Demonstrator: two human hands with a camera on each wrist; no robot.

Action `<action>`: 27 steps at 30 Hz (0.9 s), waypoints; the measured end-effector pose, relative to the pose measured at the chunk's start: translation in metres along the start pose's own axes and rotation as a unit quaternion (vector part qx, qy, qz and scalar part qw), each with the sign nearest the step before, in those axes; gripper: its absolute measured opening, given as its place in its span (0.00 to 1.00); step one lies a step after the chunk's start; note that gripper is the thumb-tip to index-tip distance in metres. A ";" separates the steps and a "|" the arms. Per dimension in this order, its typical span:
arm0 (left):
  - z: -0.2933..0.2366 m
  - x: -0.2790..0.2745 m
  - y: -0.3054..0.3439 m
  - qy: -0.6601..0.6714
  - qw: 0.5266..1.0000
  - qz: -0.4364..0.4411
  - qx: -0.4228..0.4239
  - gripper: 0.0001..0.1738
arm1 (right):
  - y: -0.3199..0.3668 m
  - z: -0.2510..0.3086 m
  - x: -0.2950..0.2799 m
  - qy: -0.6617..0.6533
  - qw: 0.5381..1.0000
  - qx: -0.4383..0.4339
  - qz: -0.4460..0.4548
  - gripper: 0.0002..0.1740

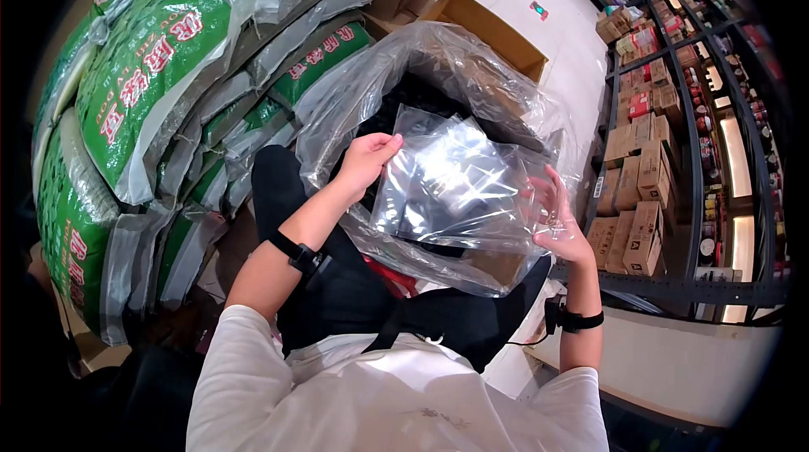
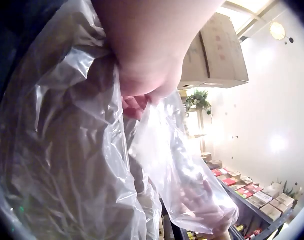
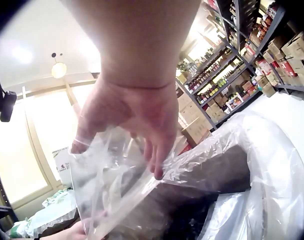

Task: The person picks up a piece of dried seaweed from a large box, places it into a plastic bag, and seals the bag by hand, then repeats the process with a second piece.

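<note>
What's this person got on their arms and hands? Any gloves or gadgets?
No gloves: the left hand and right hand are bare. Short white sleeves cover the upper arms. Each wrist carries a black band with a small black device: the left wrist strap and the right wrist strap. A thin black cable trails from the right one.

- This looks like a shop, or the store room of a shop.
- Tall metal shelves (image 1: 674, 115) hold many brown cardboard boxes (image 1: 640, 191).
- More shelves carry rows of bottles (image 3: 217, 82).
- Big green sacks (image 1: 152, 64) with red writing are stacked in a high pile.
</note>
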State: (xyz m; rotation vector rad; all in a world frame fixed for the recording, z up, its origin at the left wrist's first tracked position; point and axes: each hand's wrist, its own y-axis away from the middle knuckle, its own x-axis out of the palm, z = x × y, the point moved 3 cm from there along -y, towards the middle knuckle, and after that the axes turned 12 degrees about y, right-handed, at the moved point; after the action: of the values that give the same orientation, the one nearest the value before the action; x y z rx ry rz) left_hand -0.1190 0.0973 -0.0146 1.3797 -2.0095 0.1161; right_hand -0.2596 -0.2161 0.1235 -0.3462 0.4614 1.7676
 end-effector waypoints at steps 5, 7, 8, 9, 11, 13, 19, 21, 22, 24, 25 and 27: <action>0.003 -0.004 -0.003 0.019 1.000 -0.017 -0.016 0.16 | 0.002 0.024 0.008 0.061 0.998 0.016 0.016 0.75; 0.002 -0.003 -0.003 0.019 0.999 -0.025 -0.016 0.16 | 0.003 0.027 0.006 0.085 0.996 -0.017 0.030 0.75; 0.000 -0.002 -0.001 0.023 0.999 -0.026 -0.018 0.16 | 0.002 0.029 0.003 0.087 0.996 -0.015 0.026 0.75; 0.001 -0.004 -0.001 0.023 0.999 -0.031 -0.028 0.15 | 0.001 0.033 0.003 0.092 0.995 0.000 0.040 0.73; 0.000 -0.008 -0.002 0.022 0.999 -0.033 -0.037 0.15 | 0.000 0.050 0.010 0.042 0.996 0.069 0.021 0.58; 0.002 -0.012 -0.004 0.037 0.997 -0.038 -0.057 0.13 | 0.000 0.048 0.004 0.193 0.981 -0.001 0.025 0.52; 0.004 -0.010 0.003 0.047 0.993 -0.054 -0.099 0.13 | 0.008 0.099 0.024 0.509 0.836 -0.203 -0.008 0.50; 0.008 -0.014 0.001 0.033 0.988 -0.013 -0.151 0.13 | 0.011 0.098 0.025 0.468 0.865 -0.182 -0.002 0.53; 0.006 -0.010 0.003 0.032 0.988 -0.012 -0.151 0.13 | 0.012 0.098 0.024 0.429 0.889 -0.160 0.004 0.56; -0.003 0.002 0.009 0.004 0.993 -0.003 -0.118 0.14 | 0.014 0.100 0.016 0.470 0.871 -0.142 0.019 0.62; -0.006 0.008 0.012 0.023 0.993 0.020 -0.110 0.18 | 0.015 0.099 0.013 0.459 0.879 -0.131 -0.001 0.63; -0.011 0.012 0.018 0.037 0.995 0.031 -0.090 0.20 | 0.018 0.092 0.005 0.449 0.885 -0.124 -0.024 0.64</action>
State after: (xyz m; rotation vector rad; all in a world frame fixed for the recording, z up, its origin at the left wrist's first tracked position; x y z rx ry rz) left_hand -0.1316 0.1007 0.0058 1.1852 -1.9507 0.0119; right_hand -0.2770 -0.1708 0.2041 -1.3725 0.8611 1.5336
